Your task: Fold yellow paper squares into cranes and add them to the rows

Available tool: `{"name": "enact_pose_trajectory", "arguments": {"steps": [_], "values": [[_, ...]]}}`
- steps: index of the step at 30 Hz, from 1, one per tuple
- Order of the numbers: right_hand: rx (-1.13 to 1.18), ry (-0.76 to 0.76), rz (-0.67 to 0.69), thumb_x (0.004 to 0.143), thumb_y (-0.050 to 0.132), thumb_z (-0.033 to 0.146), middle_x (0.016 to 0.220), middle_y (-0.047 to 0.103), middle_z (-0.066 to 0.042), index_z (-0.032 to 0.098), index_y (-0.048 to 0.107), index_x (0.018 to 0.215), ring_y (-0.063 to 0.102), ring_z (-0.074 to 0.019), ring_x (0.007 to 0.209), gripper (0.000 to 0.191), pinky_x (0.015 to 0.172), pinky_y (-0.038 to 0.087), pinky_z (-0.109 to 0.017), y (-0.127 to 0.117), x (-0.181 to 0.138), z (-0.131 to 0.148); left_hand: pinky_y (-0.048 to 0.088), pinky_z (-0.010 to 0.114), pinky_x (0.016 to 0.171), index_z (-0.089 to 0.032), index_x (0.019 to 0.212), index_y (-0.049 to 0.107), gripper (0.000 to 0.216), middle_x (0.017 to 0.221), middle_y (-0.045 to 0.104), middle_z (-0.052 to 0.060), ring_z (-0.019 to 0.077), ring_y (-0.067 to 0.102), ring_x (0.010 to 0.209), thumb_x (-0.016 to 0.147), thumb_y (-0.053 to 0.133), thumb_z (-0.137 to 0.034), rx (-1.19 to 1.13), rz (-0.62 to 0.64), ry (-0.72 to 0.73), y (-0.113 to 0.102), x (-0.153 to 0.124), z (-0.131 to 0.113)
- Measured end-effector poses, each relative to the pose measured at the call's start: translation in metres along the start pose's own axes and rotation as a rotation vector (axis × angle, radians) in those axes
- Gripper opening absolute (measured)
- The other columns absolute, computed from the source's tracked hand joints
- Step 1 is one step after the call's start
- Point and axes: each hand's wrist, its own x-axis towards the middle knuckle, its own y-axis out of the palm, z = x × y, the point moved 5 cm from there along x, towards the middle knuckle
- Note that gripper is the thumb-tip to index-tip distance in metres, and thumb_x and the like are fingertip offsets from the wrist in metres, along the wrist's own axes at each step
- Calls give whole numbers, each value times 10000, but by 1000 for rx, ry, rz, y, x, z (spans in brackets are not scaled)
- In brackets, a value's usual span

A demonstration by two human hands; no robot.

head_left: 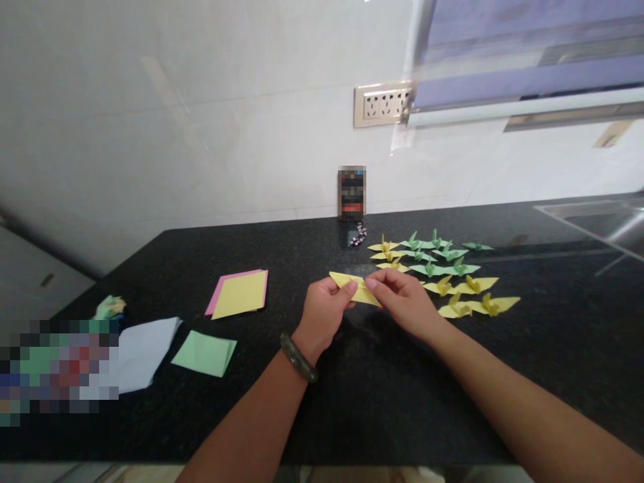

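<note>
Both hands pinch a partly folded yellow paper [355, 287] just above the black countertop [382, 396]. My left hand [325, 314], with a dark bangle on its wrist, grips the paper's left part between thumb and fingers. My right hand [402, 302] grips its right part, fingers pressed together. Right behind the hands lie several finished paper cranes in rows, yellow ones [470, 296] nearer and green ones [435, 258] further back.
A stack of yellow and pink sheets [240, 294] lies to the left. A green folded sheet [205, 353] and a pale blue sheet [145, 349] lie further left. A small dark box [351, 193] stands against the wall. A sink [604, 221] is at right.
</note>
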Motion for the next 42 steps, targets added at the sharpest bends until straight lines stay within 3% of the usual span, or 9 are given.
{"name": "enact_pose_trajectory", "arguments": {"steps": [5, 11, 18, 22, 25, 28, 34, 42], "values": [[25, 16, 74, 739, 556, 389, 558, 493, 21, 166, 555, 644, 429, -98, 488, 243, 466, 361, -229, 5, 1, -4, 444, 236, 578, -101, 765, 668, 234, 684, 656, 42, 126, 571, 616, 688, 647, -321, 87, -9, 69, 0, 0, 0], [-36, -38, 30, 749, 549, 355, 519, 475, 29, 171, 537, 629, 414, -99, 475, 220, 458, 335, -225, 3, 0, -5, 447, 241, 625, -117, 741, 648, 205, 700, 660, 29, 118, 574, 634, 612, 713, -263, 8, -18, 132, 2, 0, -2], [-87, -128, 42, 781, 541, 322, 555, 480, 22, 168, 523, 619, 422, -99, 515, 225, 492, 343, -224, 5, -2, 1, 425, 242, 574, -104, 663, 654, 183, 641, 650, 38, 116, 549, 574, 607, 710, -269, 15, -110, 99, -2, -1, 0], [-61, -160, 77, 788, 535, 303, 605, 498, 12, 163, 543, 650, 448, -103, 547, 197, 518, 365, -229, 5, -2, 3, 412, 232, 543, -107, 606, 624, 230, 567, 603, 14, 99, 521, 524, 607, 712, -320, -136, -58, 31, 2, 0, 4], [-25, -140, 96, 780, 536, 302, 611, 498, 12, 162, 545, 652, 448, -102, 537, 190, 510, 370, -231, 3, -2, 3, 429, 234, 531, -111, 634, 614, 321, 605, 605, 25, 107, 535, 541, 637, 673, -426, -217, -28, -72, 3, 0, 7], [11, -90, 93, 767, 542, 314, 590, 480, 19, 166, 534, 641, 434, -101, 526, 195, 495, 371, -229, 2, -1, 0, 448, 232, 530, -114, 665, 618, 385, 640, 616, 37, 116, 554, 569, 663, 628, -499, -156, -43, -69, 2, 0, 5], [12, -32, 111, 769, 546, 370, 585, 501, 21, 166, 551, 683, 433, -100, 521, 221, 473, 351, -219, 7, -1, -5, 461, 221, 539, -112, 692, 659, 356, 651, 635, 40, 115, 569, 585, 645, 661, -464, -15, -46, -15, 2, -1, 1], [72, 12, 120, 730, 586, 382, 476, 415, 49, 151, 517, 554, 345, -76, 459, 298, 448, 272, -221, 2, 0, -5, 446, 196, 505, -102, 682, 650, 292, 592, 604, 19, 81, 534, 525, 666, 659, -393, -17, -9, -37, 6, -3, 4]]}}
